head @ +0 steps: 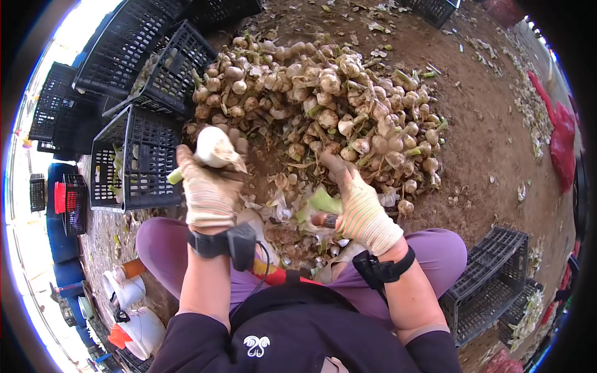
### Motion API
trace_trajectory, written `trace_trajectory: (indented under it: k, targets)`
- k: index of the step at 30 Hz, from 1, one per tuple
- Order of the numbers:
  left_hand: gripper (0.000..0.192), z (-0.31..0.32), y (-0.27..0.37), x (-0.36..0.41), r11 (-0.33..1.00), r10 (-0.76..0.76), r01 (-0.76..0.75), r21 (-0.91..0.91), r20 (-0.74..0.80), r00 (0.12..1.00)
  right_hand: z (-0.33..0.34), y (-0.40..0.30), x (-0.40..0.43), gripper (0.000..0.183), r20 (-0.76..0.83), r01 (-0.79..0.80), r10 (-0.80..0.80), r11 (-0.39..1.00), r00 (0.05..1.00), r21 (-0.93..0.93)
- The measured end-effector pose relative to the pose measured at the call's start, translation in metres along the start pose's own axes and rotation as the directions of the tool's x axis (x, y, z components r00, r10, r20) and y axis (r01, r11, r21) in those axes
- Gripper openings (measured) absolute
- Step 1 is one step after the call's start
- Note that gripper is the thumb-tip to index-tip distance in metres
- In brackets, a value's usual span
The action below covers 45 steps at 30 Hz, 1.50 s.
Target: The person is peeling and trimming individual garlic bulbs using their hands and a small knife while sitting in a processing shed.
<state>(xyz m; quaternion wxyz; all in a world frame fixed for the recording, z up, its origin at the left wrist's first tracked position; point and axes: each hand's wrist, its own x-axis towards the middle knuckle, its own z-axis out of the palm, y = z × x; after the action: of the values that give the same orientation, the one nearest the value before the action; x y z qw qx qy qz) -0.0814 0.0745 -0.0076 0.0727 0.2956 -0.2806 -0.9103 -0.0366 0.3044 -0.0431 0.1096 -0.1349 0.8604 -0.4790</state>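
Note:
My left hand (212,179), in a striped knit glove, holds a peeled white garlic bulb (213,147) with a short green stem at the left. In my right hand (361,200), gloved alike, is the brown handle (325,220) of a tool whose working end I cannot make out. Right beside these fingers is a pale green leaf or stalk piece (325,201), blurred. A large heap of unpeeled garlic bulbs (329,81) with cut stems lies on the soil beyond both hands. Between my legs are loose garlic skins (280,205) and trimmings.
Close to my left hand, a black plastic crate (154,201) lies with stems and pale bulbs inside. Other black crates (105,88) stand behind it. At the lower left are white buckets (140,331); an open black crate (489,279) is at the right. Red mesh sacks (563,144) lie far right.

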Motion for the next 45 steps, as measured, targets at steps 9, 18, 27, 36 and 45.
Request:
trace_trajectory:
  k: [9,18,27,36,45]
  targets:
    - [0.05,-0.004,-0.087,-0.042,0.953,-0.274,0.245,0.178,0.161,0.948,0.013,-0.001,0.019,0.013,-0.338,0.174,0.073,0.744,0.938,0.645]
    - [0.055,-0.017,0.104,0.06,0.696,0.716,-0.707,-0.128,0.039,0.697,0.005,-0.004,-0.003,0.035,-0.068,0.2,-0.193,0.972,0.979,0.125]
    - [0.058,0.012,-0.202,0.125,-0.375,-0.339,-0.593,0.712,0.49,0.803,-0.027,-0.005,0.001,0.025,-0.08,0.102,-0.085,0.963,0.993,0.251]
    - [0.047,0.005,-0.205,0.128,0.23,-0.236,-0.484,0.844,0.531,0.814,-0.027,0.025,0.012,0.03,-0.32,0.018,0.279,0.728,0.905,0.686]
    - [0.045,0.039,-0.088,-0.028,0.174,-0.219,-0.744,0.646,0.762,0.61,-0.028,0.017,0.017,0.04,-0.12,-0.069,0.223,0.689,0.968,0.721]
